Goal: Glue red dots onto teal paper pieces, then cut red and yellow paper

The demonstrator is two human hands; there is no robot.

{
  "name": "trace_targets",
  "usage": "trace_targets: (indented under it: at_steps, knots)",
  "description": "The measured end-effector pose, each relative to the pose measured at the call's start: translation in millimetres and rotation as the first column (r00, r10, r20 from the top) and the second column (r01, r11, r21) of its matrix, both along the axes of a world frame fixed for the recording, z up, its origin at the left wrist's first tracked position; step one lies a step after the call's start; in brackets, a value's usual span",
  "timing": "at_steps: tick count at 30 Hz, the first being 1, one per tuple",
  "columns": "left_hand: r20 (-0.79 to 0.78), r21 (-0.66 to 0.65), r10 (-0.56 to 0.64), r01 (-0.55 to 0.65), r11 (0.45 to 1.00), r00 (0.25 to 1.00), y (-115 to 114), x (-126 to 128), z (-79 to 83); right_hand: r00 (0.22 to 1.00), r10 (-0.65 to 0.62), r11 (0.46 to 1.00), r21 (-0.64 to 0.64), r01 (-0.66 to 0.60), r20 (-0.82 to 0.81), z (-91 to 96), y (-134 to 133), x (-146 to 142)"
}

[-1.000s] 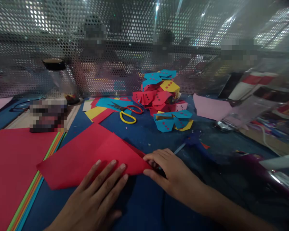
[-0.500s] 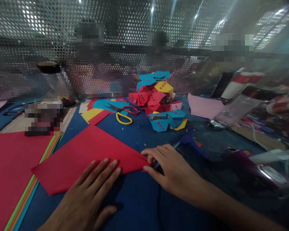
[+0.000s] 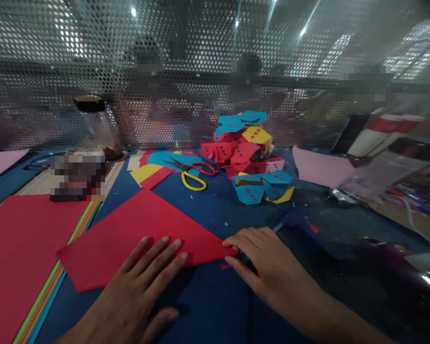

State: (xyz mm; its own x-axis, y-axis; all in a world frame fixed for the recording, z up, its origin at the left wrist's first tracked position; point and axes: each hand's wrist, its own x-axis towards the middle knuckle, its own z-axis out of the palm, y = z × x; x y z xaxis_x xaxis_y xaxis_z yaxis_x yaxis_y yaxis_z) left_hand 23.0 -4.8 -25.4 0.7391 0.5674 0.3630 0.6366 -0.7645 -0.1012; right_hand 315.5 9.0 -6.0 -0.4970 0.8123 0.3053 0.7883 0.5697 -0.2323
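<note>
A folded sheet of red paper (image 3: 129,234) lies on the blue tabletop, narrowing to a point at its right. My left hand (image 3: 146,272) rests flat on its lower edge, fingers spread. At the pointed corner my right hand (image 3: 261,258) is closed, thumb and fingertips pinching the paper. A small dark thing shows under that palm, too hidden to name. Just below the corner lies a tiny red scrap (image 3: 225,266). Beyond the paper are scissors (image 3: 189,174) with one red and one yellow handle, blades apart, lying on coloured paper pieces (image 3: 152,172).
Folded blue, red and yellow paper shapes with dots (image 3: 243,148) are piled at the back. Stacked coloured sheets (image 3: 25,248) lie left, below a clear jar (image 3: 102,129). On the right are pink paper (image 3: 318,167), a dark blue tool (image 3: 297,220) and a tilted clear container (image 3: 376,177).
The whole view has shifted, so things sit slightly further right. My left hand stays flat on the red paper; my right fingers have closed over its pointed corner.
</note>
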Motion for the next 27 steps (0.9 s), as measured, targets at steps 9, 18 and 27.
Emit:
trace_targets:
  at_steps: [9, 18, 27]
  knots:
    - [-0.011, -0.083, -0.004, 0.003, 0.997, 1.000, 2.3, -2.7, -5.2, 1.000, -0.001, 0.999, 0.048, 0.001, -0.002, -0.5, 1.5, -0.3]
    - [-0.041, -0.066, 0.009, -0.011, 0.998, 0.999, 4.1, -7.0, -8.6, 1.000, -0.022, 1.000, 0.018, 0.021, 0.022, 0.5, 1.8, 2.7]
    - [-0.076, -0.090, -0.003, -0.004, 0.996, 0.997, 8.8, -10.7, -10.5, 0.998, -0.060, 0.998, 0.000, 0.060, 0.010, 0.9, -0.2, 2.0]
